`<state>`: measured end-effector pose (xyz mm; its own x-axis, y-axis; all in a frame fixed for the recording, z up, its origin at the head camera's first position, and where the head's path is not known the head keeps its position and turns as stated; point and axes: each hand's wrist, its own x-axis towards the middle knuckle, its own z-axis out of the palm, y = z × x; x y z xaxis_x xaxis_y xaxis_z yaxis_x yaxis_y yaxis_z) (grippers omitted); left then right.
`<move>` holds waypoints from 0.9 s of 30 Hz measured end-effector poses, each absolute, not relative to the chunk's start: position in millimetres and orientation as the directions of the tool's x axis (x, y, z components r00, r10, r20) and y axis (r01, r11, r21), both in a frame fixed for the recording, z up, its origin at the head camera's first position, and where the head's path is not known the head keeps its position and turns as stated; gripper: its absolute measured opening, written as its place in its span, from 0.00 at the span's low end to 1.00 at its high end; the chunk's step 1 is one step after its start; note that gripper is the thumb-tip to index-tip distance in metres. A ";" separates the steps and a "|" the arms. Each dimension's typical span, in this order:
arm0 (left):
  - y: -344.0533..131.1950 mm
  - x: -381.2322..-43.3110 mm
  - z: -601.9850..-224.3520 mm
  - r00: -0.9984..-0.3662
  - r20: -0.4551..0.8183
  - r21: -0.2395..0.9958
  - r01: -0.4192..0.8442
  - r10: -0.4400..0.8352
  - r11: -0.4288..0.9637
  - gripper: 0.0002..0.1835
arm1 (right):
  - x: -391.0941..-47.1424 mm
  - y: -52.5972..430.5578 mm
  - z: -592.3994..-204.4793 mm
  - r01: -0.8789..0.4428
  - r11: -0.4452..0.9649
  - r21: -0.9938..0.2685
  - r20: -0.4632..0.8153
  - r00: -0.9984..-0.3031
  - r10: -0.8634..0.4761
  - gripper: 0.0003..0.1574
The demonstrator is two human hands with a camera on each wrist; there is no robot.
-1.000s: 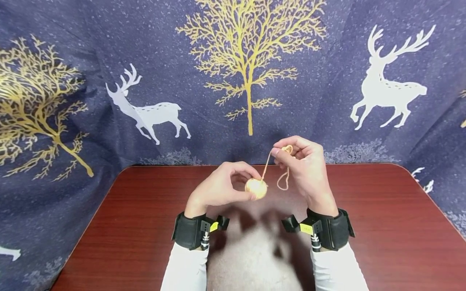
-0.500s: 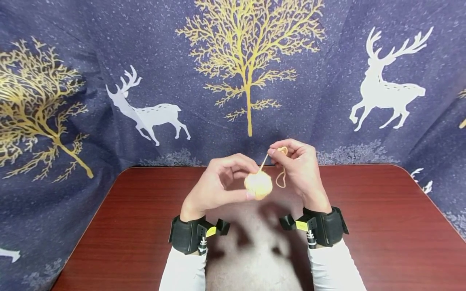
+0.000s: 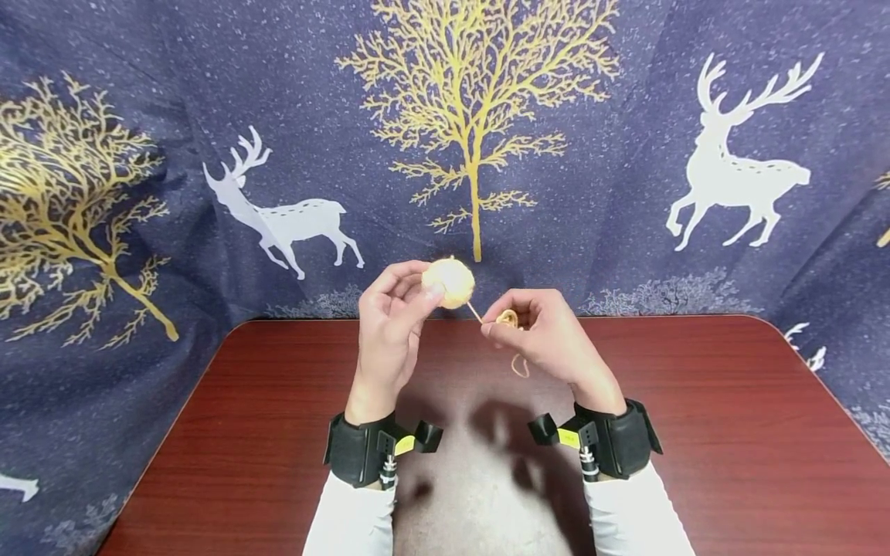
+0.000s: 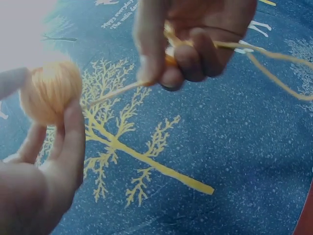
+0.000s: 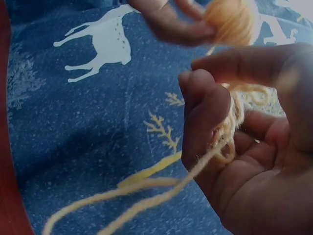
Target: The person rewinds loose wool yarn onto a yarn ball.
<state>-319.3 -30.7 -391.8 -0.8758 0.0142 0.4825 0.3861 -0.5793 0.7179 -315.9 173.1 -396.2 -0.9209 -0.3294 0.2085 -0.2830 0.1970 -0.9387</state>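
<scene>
A small ball of pale orange yarn (image 3: 449,283) is held up above the table's far edge. My left hand (image 3: 392,332) grips it between thumb and fingers; the left wrist view shows the wound strands of the ball (image 4: 51,93). A short, taut strand (image 4: 115,93) runs from the ball to my right hand (image 3: 549,336), lower and to the right. The thumb and forefinger of that hand pinch the strand. Loose loops of yarn (image 5: 227,129) lie gathered in its palm, and a slack loop (image 3: 520,366) hangs below.
A reddish-brown table (image 3: 278,417) lies under both hands, with a bright glare patch near its front middle. Behind it hangs a dark blue cloth (image 3: 389,193) printed with white deer and golden trees. Black bands with small cameras circle both wrists.
My left hand has raised the yarn ball up and to the left, turning at the wrist. My right hand has dropped lower and slightly left, so the strand now slopes down from the ball.
</scene>
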 end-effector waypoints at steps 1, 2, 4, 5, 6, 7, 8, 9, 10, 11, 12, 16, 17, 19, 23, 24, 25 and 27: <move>-30.4 -320.1 -392.2 -0.888 0.460 0.722 0.378 -0.006 -0.579 0.15 | -314.0 171.9 -395.0 -0.300 0.204 -0.932 0.217 -0.912 -0.348 0.02; -30.0 -320.9 -392.7 -0.896 0.444 0.727 0.377 -0.026 -0.574 0.15 | -312.1 170.5 -393.7 -0.317 0.212 -0.924 0.227 -0.904 -0.363 0.01; -29.1 -322.9 -394.2 -0.904 0.423 0.744 0.388 -0.066 -0.544 0.14 | -308.4 167.9 -391.0 -0.346 0.225 -0.911 0.244 -0.892 -0.381 0.01; -28.6 -324.0 -395.0 -0.905 0.416 0.755 0.397 -0.086 -0.523 0.14 | -307.0 166.9 -390.0 -0.364 0.239 -0.900 0.257 -0.887 -0.383 0.02; -28.2 -325.2 -396.1 -0.905 0.412 0.766 0.407 -0.105 -0.498 0.13 | -305.4 166.2 -388.9 -0.372 0.242 -0.896 0.264 -0.885 -0.383 0.04; -27.8 -326.4 -397.2 -0.904 0.409 0.779 0.417 -0.124 -0.468 0.13 | -304.0 165.6 -387.9 -0.379 0.244 -0.893 0.272 -0.884 -0.380 0.05; -27.6 -327.7 -398.6 -0.902 0.408 0.796 0.427 -0.141 -0.428 0.13 | -302.5 165.3 -386.7 -0.385 0.242 -0.891 0.278 -0.883 -0.378 0.04; -27.5 -329.0 -400.1 -0.900 0.407 0.815 0.434 -0.154 -0.385 0.13 | -301.1 165.2 -385.5 -0.390 0.239 -0.889 0.285 -0.882 -0.376 0.04; -27.5 -330.1 -401.8 -0.900 0.405 0.831 0.435 -0.160 -0.346 0.14 | -299.8 165.2 -384.4 -0.394 0.236 -0.888 0.292 -0.881 -0.371 0.04; -27.6 -331.3 -403.5 -0.901 0.404 0.847 0.434 -0.160 -0.307 0.14 | -298.7 165.5 -383.5 -0.399 0.232 -0.887 0.300 -0.881 -0.366 0.04; -27.8 -332.2 -405.2 -0.901 0.406 0.861 0.433 -0.154 -0.265 0.15 | -297.7 165.9 -382.6 -0.399 0.220 -0.890 0.306 -0.881 -0.361 0.05; -29.5 -334.8 -410.7 -0.905 0.418 0.901 0.425 -0.080 -0.092 0.17 | -297.2 169.0 -381.3 -0.431 0.215 -0.876 0.359 -0.882 -0.304 0.05; -30.2 -335.3 -411.8 -0.905 0.422 0.904 0.424 -0.050 -0.054 0.18 | -297.7 170.1 -381.4 -0.442 0.216 -0.870 0.378 -0.882 -0.283 0.05; -31.8 -335.3 -412.9 -0.904 0.427 0.904 0.427 0.020 0.006 0.18 | -299.2 172.5 -381.7 -0.458 0.202 -0.866 0.410 -0.881 -0.237 0.04; -35.5 -335.2 -414.7 -0.882 0.434 0.885 0.456 0.184 0.098 0.19 | -302.4 176.7 -382.1 -0.455 0.111 -0.884 0.440 -0.887 -0.138 0.04; -36.3 -334.9 -414.8 -0.871 0.435 0.875 0.469 0.227 0.120 0.19 | -303.2 177.5 -382.1 -0.445 0.067 -0.893 0.436 -0.893 -0.115 0.05; -37.0 -335.0 -415.3 -0.860 0.432 0.866 0.480 0.271 0.144 0.19 | -303.8 178.2 -381.9 -0.435 0.023 -0.900 0.432 -0.897 -0.090 0.05; -38.4 -334.8 -416.2 -0.839 0.414 0.849 0.496 0.354 0.181 0.19 | -305.5 179.2 -381.4 -0.422 -0.073 -0.904 0.426 -0.904 -0.041 0.05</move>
